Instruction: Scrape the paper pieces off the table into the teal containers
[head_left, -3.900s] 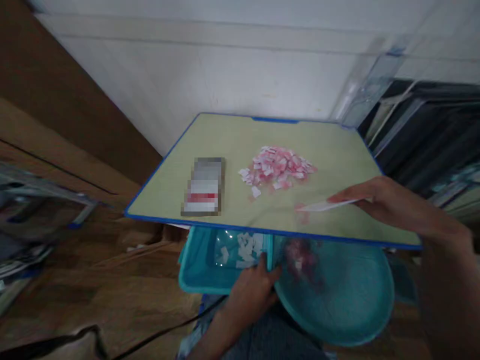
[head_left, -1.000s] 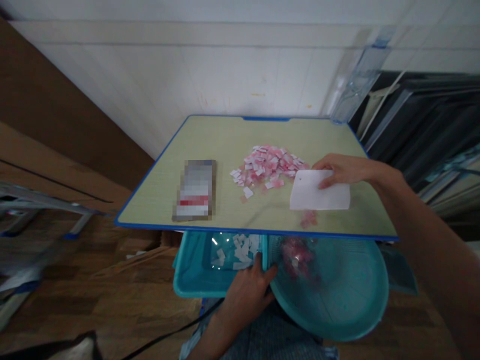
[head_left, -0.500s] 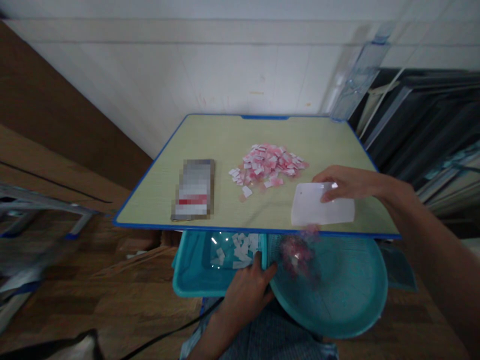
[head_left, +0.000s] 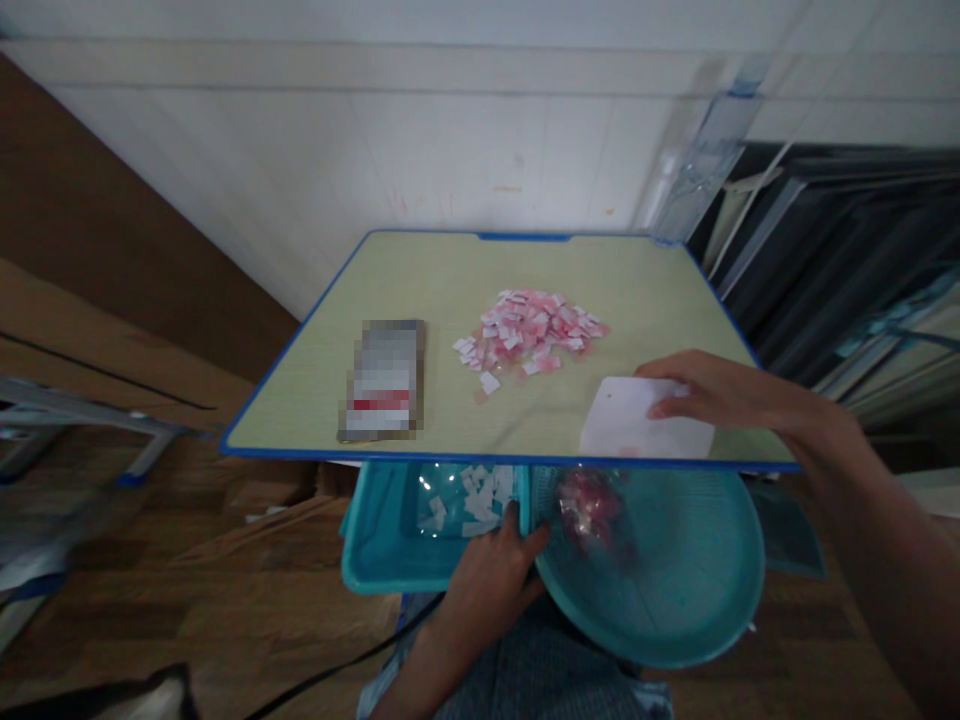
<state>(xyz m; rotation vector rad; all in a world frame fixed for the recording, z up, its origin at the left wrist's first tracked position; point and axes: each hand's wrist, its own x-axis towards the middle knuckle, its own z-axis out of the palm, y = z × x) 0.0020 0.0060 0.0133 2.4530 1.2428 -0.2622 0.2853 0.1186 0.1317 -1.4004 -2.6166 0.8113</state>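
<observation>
My right hand [head_left: 701, 388] grips a white plastic scraper [head_left: 619, 420], thumb on top, held near the front edge of a small blue-rimmed table [head_left: 427, 270]. Just below that edge, a round teal basket [head_left: 694, 615] holds a clump of pink, clear-wrapped pieces [head_left: 591, 505]. My left hand [head_left: 491, 575] is closed over the adjoining rims of the basket and a rectangular teal basin [head_left: 397, 578]. White slips [head_left: 484, 495] lie in the basin. Mid-table is a heap of small pink-and-white pieces [head_left: 536, 325], with a few strays in front.
A pixelated box-like object [head_left: 382, 380] lies on the table's left side. At the back right corner stands a clear plastic bottle [head_left: 694, 180] against the white wall [head_left: 300, 150]. Dark flat panels [head_left: 847, 230] lean at the right. A black strap [head_left: 337, 665] crosses the lower left.
My right hand has brought the scraper slightly down to the table's front edge. Pink pieces blurred at the edge before now lie in the round basket. My left hand keeps its hold.
</observation>
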